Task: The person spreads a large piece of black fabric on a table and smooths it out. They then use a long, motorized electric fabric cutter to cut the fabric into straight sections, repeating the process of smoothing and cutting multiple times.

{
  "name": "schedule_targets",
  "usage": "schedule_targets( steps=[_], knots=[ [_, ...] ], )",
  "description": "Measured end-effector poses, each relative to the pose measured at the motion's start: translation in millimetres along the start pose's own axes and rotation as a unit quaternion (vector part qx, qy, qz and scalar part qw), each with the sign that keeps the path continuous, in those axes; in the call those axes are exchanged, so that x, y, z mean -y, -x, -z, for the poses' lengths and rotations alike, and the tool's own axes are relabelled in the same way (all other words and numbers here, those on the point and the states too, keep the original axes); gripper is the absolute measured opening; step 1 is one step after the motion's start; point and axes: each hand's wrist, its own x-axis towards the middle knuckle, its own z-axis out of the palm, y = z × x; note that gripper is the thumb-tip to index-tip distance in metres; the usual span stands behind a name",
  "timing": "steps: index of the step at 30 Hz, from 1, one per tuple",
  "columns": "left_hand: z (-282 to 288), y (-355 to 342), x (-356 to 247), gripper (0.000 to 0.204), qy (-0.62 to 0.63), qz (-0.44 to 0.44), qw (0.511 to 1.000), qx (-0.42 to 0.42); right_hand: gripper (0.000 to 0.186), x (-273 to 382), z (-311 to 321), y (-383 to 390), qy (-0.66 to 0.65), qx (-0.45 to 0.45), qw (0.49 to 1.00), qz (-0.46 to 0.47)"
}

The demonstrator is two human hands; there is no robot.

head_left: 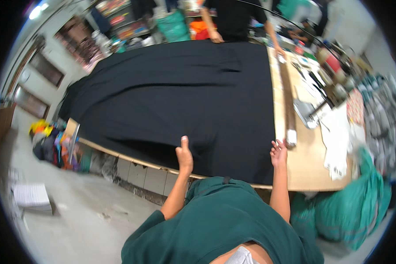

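Cloth lay across the surface — right hand spread by its edge, probably to straighten it; left hand pointed up, couldn't tell if pinching.

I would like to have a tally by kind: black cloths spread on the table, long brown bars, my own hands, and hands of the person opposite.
Spread black cloth: 1
Long brown bar: 1
Your left hand and right hand: 2
Opposite person's hands: 2
Total: 6
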Motion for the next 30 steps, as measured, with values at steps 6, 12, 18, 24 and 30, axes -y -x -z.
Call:
schedule_targets(
  steps=[6,12,18,24,30],
  knots=[
    [-20,30,-49,0.064,0.023,-0.073,0.99,0.116,0.083,-31,-118,98,0.361,0.48,0.764,-0.238],
    [-20,63,-53,0.047,0.031,-0.126,0.966,0.225,0.1,-89,-188,132,0.168,0.464,0.823,-0.28],
    [-16,82,-39,0.051,-0.041,-0.074,0.95,0.299,0.062,-55,-174,153,0.181,0.402,0.887,-0.135],
    [15,31,9,0.07,0.16,0.227,0.935,0.221,0.063,-44,-141,168,0.4,0.417,0.816,0.003],
    [136,-170,37,0.056,0.314,0.138,0.932,-0.119,0.058,-38,-150,184,0.326,0.49,0.807,-0.045]
  ],
)
